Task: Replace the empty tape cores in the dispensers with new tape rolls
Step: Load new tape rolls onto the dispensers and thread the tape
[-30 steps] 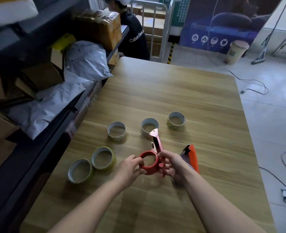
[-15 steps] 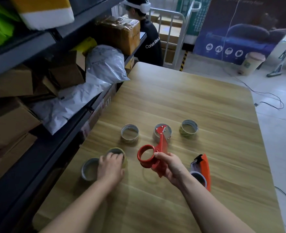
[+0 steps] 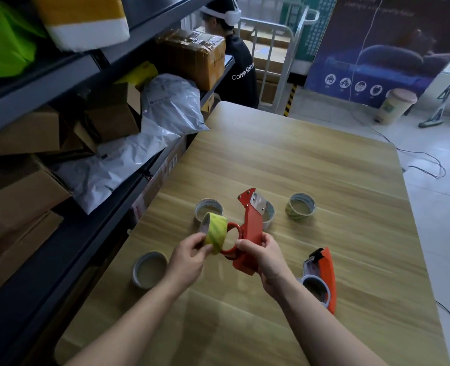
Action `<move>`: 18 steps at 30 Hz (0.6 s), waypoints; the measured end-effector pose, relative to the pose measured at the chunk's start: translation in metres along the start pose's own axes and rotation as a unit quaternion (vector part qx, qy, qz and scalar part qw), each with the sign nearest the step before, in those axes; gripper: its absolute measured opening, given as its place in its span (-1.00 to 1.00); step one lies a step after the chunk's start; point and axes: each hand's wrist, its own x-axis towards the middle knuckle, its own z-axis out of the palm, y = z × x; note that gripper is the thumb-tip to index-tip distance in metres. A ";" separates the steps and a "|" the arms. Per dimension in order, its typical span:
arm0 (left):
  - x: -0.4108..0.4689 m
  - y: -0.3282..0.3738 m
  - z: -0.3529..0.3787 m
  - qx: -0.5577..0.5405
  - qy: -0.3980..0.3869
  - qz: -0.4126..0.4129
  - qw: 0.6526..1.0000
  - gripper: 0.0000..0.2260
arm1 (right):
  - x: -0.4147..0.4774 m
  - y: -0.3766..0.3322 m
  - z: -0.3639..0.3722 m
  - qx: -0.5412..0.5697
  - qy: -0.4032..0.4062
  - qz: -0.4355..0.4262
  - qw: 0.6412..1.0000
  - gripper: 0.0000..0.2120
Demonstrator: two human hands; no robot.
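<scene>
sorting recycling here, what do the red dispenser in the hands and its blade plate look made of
The red dispenser looks like painted sheet metal: thin flat walls, folded edges, glossy even red, though hard plastic cannot be ruled out. Its blade plate looks like bare steel: silvery, reflective, with small rivets or screws beside it.

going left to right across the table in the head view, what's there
flat roll → left hand with yellow roll → red dispenser in right hand → far yellow roll → orange dispenser

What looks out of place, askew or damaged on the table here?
Nothing stands out. The left hand holds a yellow tape roll at the red dispenser held by the right hand; the other rolls and second dispenser lie undisturbed.
</scene>
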 end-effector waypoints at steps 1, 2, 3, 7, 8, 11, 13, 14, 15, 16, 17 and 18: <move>0.000 0.005 0.001 0.002 0.003 0.010 1.000 -0.91 | -0.002 -0.004 0.002 -0.002 -0.008 -0.010 1.000 -0.58; 0.000 0.008 0.002 0.012 0.015 0.020 1.000 -0.88 | -0.004 -0.008 0.004 -0.003 -0.013 -0.023 1.000 -0.57; 0.001 0.010 0.001 0.022 0.033 0.032 0.999 -0.86 | -0.005 -0.012 0.006 -0.008 -0.015 -0.036 0.999 -0.53; 0.004 0.024 -0.003 0.005 0.022 0.095 0.995 -0.86 | -0.010 -0.025 0.006 -0.017 -0.017 -0.072 0.997 -0.40; 0.003 0.029 -0.002 0.001 0.008 0.107 0.994 -0.85 | -0.011 -0.026 0.005 -0.013 -0.018 -0.080 0.997 -0.37; 0.002 0.040 0.001 0.003 -0.007 0.141 0.990 -0.85 | -0.015 -0.031 0.004 0.005 -0.026 -0.098 0.995 -0.29; -0.001 0.047 0.002 0.031 0.006 0.156 0.987 -0.85 | -0.017 -0.033 0.003 0.011 -0.035 -0.109 0.993 -0.30; -0.003 0.051 0.004 0.053 0.017 0.169 0.984 -0.85 | -0.018 -0.034 0.003 0.009 -0.039 -0.115 0.993 -0.30; -0.005 0.056 0.006 0.073 0.027 0.185 0.980 -0.84 | -0.020 -0.035 0.003 0.005 -0.042 -0.121 0.992 -0.31; -0.008 0.061 0.008 0.089 0.039 0.201 0.975 -0.84 | -0.021 -0.035 0.003 0.000 -0.048 -0.128 0.991 -0.32; -0.010 0.065 0.009 0.098 0.050 0.211 0.971 -0.83 | -0.023 -0.036 0.005 -0.004 -0.054 -0.133 0.990 -0.32; -0.012 0.069 0.011 0.103 0.058 0.213 0.970 -0.82 | -0.024 -0.036 0.006 -0.008 -0.060 -0.138 0.989 -0.32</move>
